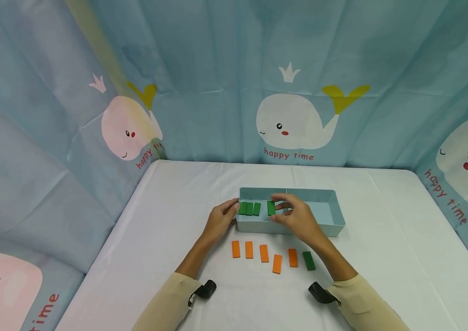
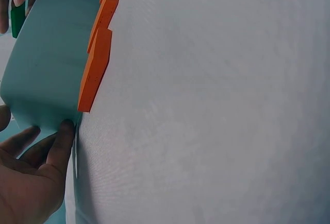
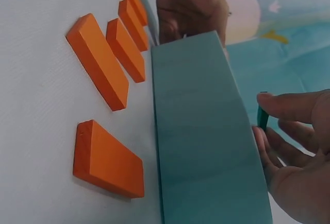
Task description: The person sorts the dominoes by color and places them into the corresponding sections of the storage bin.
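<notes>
My right hand (image 1: 298,219) pinches a green block (image 1: 271,208) between thumb and fingers, over the left compartment of a blue-green box (image 1: 291,228). In the right wrist view, the green block (image 3: 262,118) stands on edge between the fingertips, beyond the box wall (image 3: 206,131). Three green blocks (image 1: 249,209) lie side by side at the box's left end. My left hand (image 1: 219,222) touches that end from outside; the left wrist view shows its fingertips (image 2: 66,126) against the end wall, the fingers fairly straight.
Several orange blocks (image 1: 264,253) lie in a loose row before the box, with one green block (image 1: 309,260) at the row's right end. The box's right compartment (image 1: 320,212) lies beyond a divider. A white cloth (image 1: 383,257) covers the table; whale-print curtains (image 1: 217,92) surround it.
</notes>
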The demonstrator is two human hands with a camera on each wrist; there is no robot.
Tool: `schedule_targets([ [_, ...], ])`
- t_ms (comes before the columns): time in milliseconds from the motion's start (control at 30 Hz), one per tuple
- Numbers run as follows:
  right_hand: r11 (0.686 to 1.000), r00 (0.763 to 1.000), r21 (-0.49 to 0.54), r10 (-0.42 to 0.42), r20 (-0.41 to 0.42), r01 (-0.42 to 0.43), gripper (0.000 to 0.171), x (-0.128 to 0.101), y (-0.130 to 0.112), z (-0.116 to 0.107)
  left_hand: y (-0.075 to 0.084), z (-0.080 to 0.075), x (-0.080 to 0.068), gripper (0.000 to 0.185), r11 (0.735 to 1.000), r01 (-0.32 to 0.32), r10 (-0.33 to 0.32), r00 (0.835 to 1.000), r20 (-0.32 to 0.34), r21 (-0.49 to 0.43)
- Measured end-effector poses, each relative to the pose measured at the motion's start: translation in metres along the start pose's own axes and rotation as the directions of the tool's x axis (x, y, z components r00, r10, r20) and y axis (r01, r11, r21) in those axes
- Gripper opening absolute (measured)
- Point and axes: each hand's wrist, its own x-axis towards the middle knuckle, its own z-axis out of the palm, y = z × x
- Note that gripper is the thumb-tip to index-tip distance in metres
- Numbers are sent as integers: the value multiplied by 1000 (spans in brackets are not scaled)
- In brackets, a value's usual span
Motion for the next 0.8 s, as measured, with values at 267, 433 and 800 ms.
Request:
schedule_targets([
  [267, 1000, 1000, 10, 23, 13, -23, 56, 9, 0, 3, -1, 1, 2, 55, 1000, -7, 7, 1000, 4, -17],
  [433, 999, 998, 23, 44, 36, -45, 59, 15, -2, 7, 0, 1, 2, 55, 1000, -9, 9, 1000, -1, -16],
  [800, 998, 996, -49, 32, 83, -28, 60, 28, 0, 19, -1, 0, 0, 55, 1000, -5, 5, 1000, -2, -23],
])
